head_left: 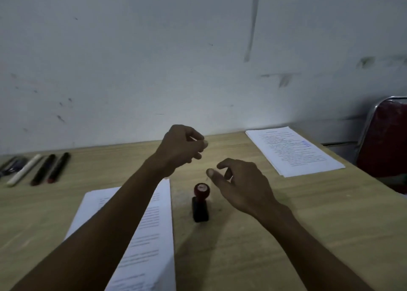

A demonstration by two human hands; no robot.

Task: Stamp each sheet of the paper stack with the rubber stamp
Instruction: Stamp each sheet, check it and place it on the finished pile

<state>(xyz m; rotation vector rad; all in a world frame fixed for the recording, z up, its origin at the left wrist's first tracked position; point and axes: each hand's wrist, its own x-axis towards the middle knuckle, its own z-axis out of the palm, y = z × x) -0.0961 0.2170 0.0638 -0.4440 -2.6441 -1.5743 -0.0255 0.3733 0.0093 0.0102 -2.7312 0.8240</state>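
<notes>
Surface (242,257) is pale wood-grain laminate, matte, set vs a scuffed whitish wall (132,59).

Rubber stamp (200,202): upright on the surface, black rectangular block base w/ a rounded dark-red knob on top, glossy, small pale label on the knob's cap. Nothing is touching it.

Paper stack (152,235): white printed sheets, fairly thick pile, thin grey text lines, lying flat just left of the stamp; the left forearm crosses over it. A 2nd pile of printed sheets (295,152) lies flat at the far right of the surface, well apart from the stamp, w/ a small blue mark near its right edge.

Left hand (180,149) is raised above the surface beyond the stack; fingers (198,156) curled inward, thumb and fingertips drawn close together. Whether it pinches anything: can't tell, too blurred. It sits beyond and slightly left of the stamp, not in contact.

Right hand (240,180) hovers just right of and beyond the stamp, fingers loosely curled, thumb spread toward the knob, holding nothing; thumb tip near the knob but clear of it.

Far left: row of markers (44,169), cylindrical plastic, one white-bodied, two dark w/ reddish ends, more dark ones at the edge, blurred. Right edge: chair (387,141) w/ chrome tube frame and dark-red padded back.
</notes>
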